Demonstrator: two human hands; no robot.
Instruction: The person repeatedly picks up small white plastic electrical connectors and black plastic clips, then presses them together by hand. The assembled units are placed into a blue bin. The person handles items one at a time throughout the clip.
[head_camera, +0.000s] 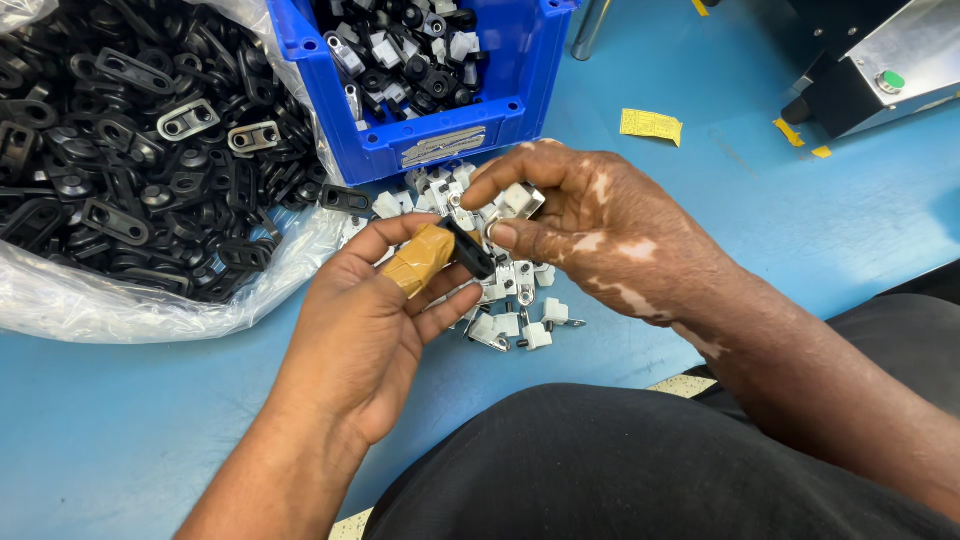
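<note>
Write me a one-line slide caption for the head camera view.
Left hand holds a black part while right hand pinches a small white clip over a blue table.

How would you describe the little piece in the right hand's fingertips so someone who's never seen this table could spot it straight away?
Start at the blue bin at the top of the blue table; just below it lies a heap of small white clips. Above that heap, the right hand pinches one white and metal clip between its fingertips. Unlike its neighbours on the table, it is lifted, facing the black part in the left hand.
</note>
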